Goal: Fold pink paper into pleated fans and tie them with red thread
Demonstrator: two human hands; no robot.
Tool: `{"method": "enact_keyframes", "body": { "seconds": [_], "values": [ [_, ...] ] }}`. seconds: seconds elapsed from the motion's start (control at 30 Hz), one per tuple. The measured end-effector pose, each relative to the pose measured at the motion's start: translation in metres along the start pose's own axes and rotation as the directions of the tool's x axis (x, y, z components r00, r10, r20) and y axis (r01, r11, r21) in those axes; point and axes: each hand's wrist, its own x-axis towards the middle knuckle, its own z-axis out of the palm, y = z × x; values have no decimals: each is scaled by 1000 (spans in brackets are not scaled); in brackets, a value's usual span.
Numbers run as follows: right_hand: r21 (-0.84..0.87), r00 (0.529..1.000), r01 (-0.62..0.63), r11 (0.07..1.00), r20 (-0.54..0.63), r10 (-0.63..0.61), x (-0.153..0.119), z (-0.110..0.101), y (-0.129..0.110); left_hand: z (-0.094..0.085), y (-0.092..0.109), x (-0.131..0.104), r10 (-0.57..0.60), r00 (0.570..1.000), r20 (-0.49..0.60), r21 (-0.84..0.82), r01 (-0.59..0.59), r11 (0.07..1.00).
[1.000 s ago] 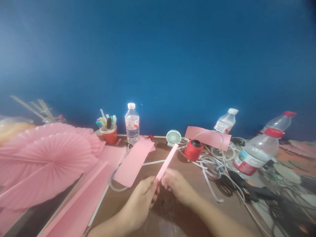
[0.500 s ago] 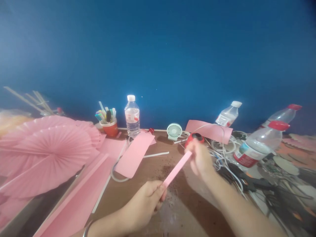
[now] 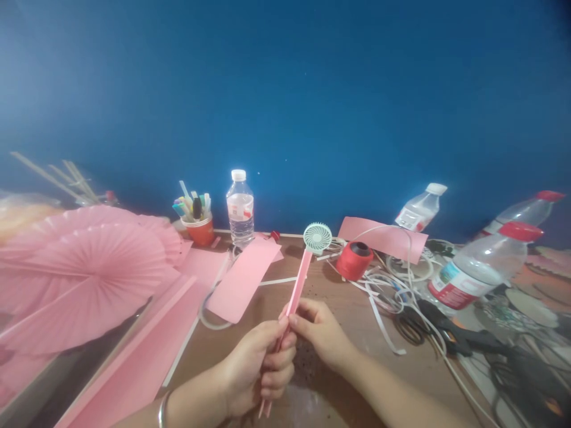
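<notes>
A narrow folded pink paper strip [image 3: 299,283] stands tilted over the wooden table, its upper end in front of a small mint-green fan [image 3: 317,238]. My left hand [image 3: 267,362] is wrapped round its lower part, and the loose ends stick out below the fist. Beside it, my right hand [image 3: 319,333] pinches the strip at mid-length with thumb and fingers. To the left lie a flat pink paper piece [image 3: 244,279] and large pleated pink paper fans [image 3: 93,276].
A water bottle [image 3: 241,208] and a cup of pens [image 3: 198,230] stand at the back. Red thread spool [image 3: 354,261], white cables, a large tilted bottle [image 3: 484,267] and a black glue gun [image 3: 473,342] crowd the right. Long pink sheets [image 3: 138,356] lie at left.
My right hand has come down and left from the strip's upper end to beside my left hand. The strip now points more upright, and the red spool is uncovered.
</notes>
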Motion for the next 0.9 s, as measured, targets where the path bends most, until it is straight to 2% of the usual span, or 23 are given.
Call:
{"method": "enact_keyframes", "body": {
  "seconds": [0.07, 0.13, 0.23, 0.3, 0.4, 0.47, 0.63, 0.77, 0.9],
  "values": [
    [1, 1000, -4, 1000, -18, 4, 0, -2, -1, 1, -2, 3, 44, 998, -40, 61, -42, 997],
    [25, 999, -34, 999, -27, 35, 0, -4, 0, 3, -3, 7, 150, 981, -121, 174, -128, 976],
    [132, 994, -98, 986, -38, 104, 1, -5, 3, 5, -2, 11, 341, 909, -238, 402, -228, 887],
    [169, 992, -101, 980, -63, 113, 2, -6, 4, 3, 0, 13, 418, 862, -285, 534, -220, 817],
    [51, 987, -61, 997, -147, 68, 3, -7, 4, -2, 3, 14, 502, 815, -291, 640, -224, 735],
    [-36, 983, -52, 998, -179, 45, 3, -9, 3, -5, 4, 13, 530, 802, -277, 656, -245, 714],
    [-33, 982, -72, 997, -179, 65, 3, -11, 6, -7, 6, 11, 496, 823, -275, 579, -270, 769],
    [109, 986, -61, 992, -150, 77, 3, -11, 8, -6, 4, 10, 445, 854, -270, 458, -293, 839],
    [227, 983, -95, 969, -132, 127, 3, -11, 7, -8, 2, 10, 417, 880, -226, 392, -310, 866]
  ]
}}
